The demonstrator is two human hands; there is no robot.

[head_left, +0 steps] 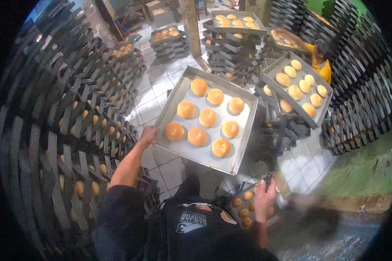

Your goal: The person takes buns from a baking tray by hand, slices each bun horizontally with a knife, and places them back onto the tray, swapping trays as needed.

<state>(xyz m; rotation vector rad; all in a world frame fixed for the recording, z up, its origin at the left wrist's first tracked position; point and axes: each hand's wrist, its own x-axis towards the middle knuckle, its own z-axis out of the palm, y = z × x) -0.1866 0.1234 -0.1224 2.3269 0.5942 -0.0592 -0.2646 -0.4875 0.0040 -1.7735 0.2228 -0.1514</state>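
My left hand (148, 135) grips the left edge of a square metal baking tray (167, 145), its fingers closed on the rim. On the tray's pale surface sit several round golden-brown buns (207, 117), spaced apart. Lower right, my right hand (265, 195) is wrapped around a dark-handled tool (269, 177); I cannot tell what kind it is, as its far end blends into the dark background. Below that hand lies another tray of buns (244, 213), partly covered by the hand and forearm.
Tall stacks of bun-filled trays (74, 143) line the left side, and more (357, 113) rise at the right. A tilted tray (265, 71) of buns tops a nearer pile. Behind it is a person in a yellow shirt (321, 67). A post (190, 30) stands on the tiled floor (174, 172).
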